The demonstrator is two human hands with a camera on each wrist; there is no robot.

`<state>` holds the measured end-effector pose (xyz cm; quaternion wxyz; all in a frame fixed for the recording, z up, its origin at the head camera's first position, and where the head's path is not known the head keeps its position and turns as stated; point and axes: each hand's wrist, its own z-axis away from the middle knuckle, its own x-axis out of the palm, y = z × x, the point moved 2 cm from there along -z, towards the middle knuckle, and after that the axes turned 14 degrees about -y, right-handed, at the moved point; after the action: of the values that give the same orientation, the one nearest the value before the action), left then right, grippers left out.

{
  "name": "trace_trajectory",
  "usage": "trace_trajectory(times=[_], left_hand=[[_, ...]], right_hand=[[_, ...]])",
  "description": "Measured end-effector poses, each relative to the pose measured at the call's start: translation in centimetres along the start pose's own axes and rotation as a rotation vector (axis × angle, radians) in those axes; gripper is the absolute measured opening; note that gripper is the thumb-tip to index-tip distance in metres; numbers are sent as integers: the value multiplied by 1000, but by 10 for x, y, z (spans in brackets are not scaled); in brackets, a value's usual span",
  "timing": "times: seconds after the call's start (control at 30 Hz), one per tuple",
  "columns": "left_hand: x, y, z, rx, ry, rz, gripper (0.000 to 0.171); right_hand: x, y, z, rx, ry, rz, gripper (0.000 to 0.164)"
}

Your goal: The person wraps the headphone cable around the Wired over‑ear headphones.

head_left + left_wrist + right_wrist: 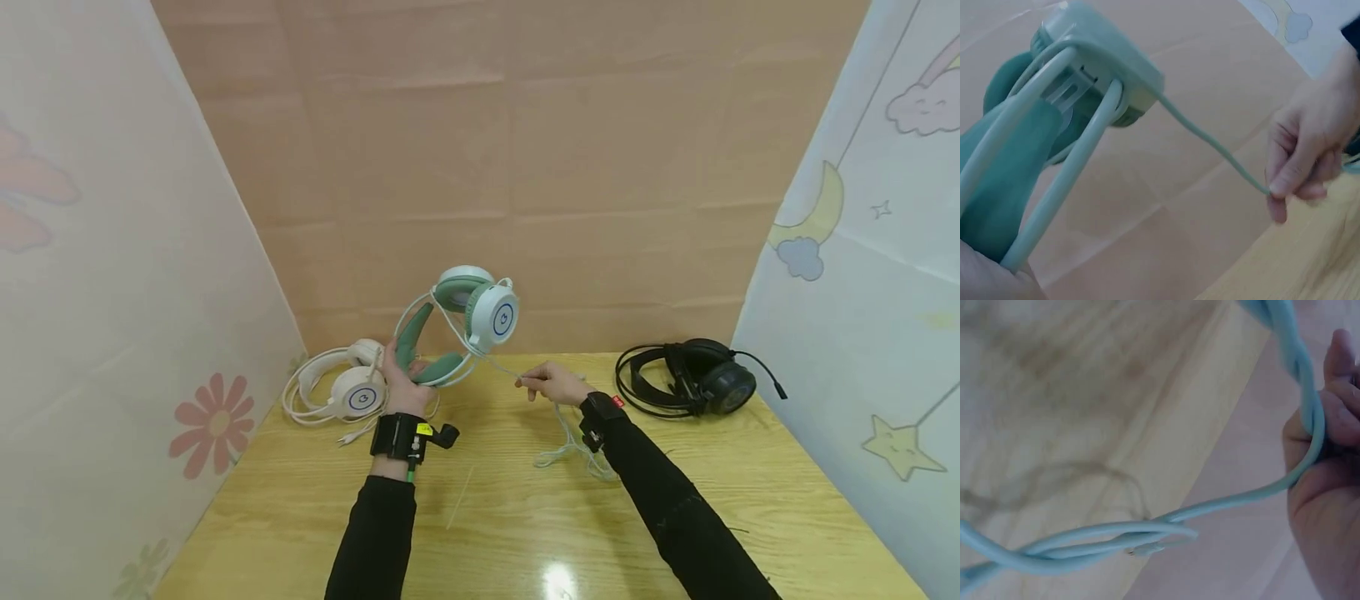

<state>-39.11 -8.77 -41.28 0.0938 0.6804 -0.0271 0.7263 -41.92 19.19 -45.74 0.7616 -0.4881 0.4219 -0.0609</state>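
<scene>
Creased tan backdrop (510, 150), 2 patterned side walls (112, 300), glossy wood table (495, 525).

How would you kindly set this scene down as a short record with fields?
left hand: the left hand grips the green-and-white headset by its headband, above the table
right hand: the right hand pinches that headset's cord between thumb and fingers
cord: runs from an ear cup to the right hand; a twisted, looped part hangs beyond it
left side: white headset on the table, beside the left hand
right side: black headset with a microphone boom, on the table
backdrop: brown sheet
</scene>
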Motion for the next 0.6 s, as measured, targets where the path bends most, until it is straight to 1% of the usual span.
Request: trace_trajectory(times=[0.07,0.13,0.23,0.33,0.37,0.43,0.5,0.53,0.6], left_hand=[[-2,1,-1,-56,-28,7,48],[-3,1,-2,-97,-57,3,49],[-4,0,-4,-131,-108,0,48],[-5,-3,-5,-159,-148,15,47],[-6,-3,-5,-175,-155,31,47],[-8,-5,-4,-205,-168,31,48],[-10,-6,-4,-241,-201,31,47],[-11,-6,-3,-262,-224,21,48],[-12,-5,-4,-309,-284,-36,47]], right_hand=[[-8,3,-1,60,55,24,35],[-14,5,-3,124,80,66,42],[-18,5,-9,198,62,120,52],[-19,2,-15,219,33,139,56],[-19,1,-17,209,38,140,55],[-22,-3,-19,168,67,145,48],[-25,-7,-20,94,101,162,35],[-28,-10,-19,49,119,191,28],[-34,-17,-17,-40,160,285,15]])
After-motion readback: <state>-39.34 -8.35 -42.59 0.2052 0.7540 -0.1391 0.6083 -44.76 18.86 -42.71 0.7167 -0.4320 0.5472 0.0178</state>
